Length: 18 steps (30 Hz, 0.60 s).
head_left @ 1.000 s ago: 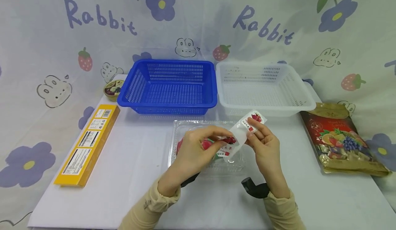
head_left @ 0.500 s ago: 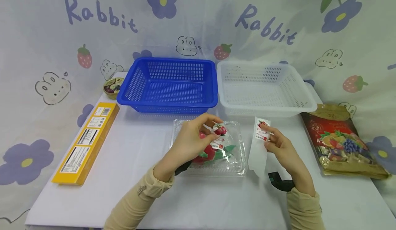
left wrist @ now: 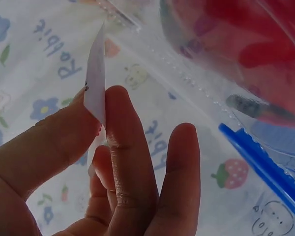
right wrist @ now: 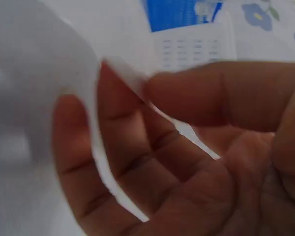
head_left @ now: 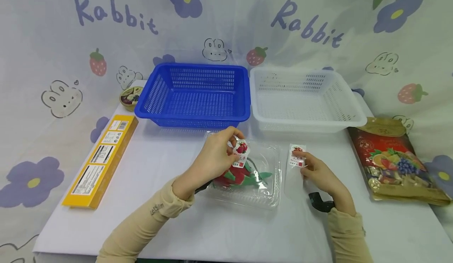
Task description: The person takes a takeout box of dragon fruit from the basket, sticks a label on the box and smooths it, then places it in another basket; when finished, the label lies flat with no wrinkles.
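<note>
One loose label [head_left: 242,153] is pinched between thumb and index finger of the left hand [head_left: 216,155], over the left part of the clear box [head_left: 272,194]; can't judge the gap to the lid. Left wrist view has that label near edge-on, slightly bent, with another finger standing off it; only head view gives its printed face. Right wrist view is blurred but shows the right hand [head_left: 320,172] with thumb and fingertips brought together on a white edge; head view identifies it as the backing strip [head_left: 293,182], just right of the box, second label [head_left: 295,162] near its top. Loose label: white, red fruit picture, characters, small red square mark; thumb covers part. Box holds a red fruit [head_left: 235,175] with green leaf shapes, visible through glossy plastic. Behind box, left: blue basket [head_left: 192,118]; behind box, right: white basket [head_left: 308,125]. Well left of box: yellow carton [head_left: 100,162], white printed panels. Far behind-left of box: round tin [head_left: 129,97], partly hidden by blue basket. Well right of box: red-and-gold bag [head_left: 398,160]. Left hand blocks head view of box's left side and some fruit.
</note>
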Tool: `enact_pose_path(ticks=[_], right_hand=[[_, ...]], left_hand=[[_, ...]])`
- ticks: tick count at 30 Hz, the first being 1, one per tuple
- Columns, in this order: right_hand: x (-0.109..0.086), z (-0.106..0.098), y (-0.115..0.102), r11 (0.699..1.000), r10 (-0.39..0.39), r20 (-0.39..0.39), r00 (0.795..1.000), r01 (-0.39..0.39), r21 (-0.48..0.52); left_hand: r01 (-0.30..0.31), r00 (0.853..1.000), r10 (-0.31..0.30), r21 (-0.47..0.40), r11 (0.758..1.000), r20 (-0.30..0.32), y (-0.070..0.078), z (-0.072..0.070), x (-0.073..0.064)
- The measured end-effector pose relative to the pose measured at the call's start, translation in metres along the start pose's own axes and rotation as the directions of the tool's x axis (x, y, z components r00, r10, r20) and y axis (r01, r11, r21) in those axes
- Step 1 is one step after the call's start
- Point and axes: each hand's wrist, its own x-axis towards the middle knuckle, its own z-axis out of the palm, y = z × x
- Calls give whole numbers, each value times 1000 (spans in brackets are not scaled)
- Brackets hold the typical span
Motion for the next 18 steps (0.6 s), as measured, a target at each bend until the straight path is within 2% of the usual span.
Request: enact_pose_path(ticks=[3, 6, 13, 18], right_hand=[[1, 3, -2, 991, 26, 13, 1000, -24, -134], [0, 6, -8, 974, 22, -12, 1000, -25, -225], [1, 8, -13, 963, -16, -50, 999, 2, -271], [-1, 10, -18, 963, 10, -49, 999, -23, -269]], left_hand=[[-1, 1000, 0, 22, 1000, 10, -1, -1, 0], [6, 1000, -6, 10, 1000, 29, 0, -1, -1], [47, 996, -44, -35, 998, 73, -1, -1, -1], [47, 994, -48, 8, 999, 97, -2, 2, 3]])
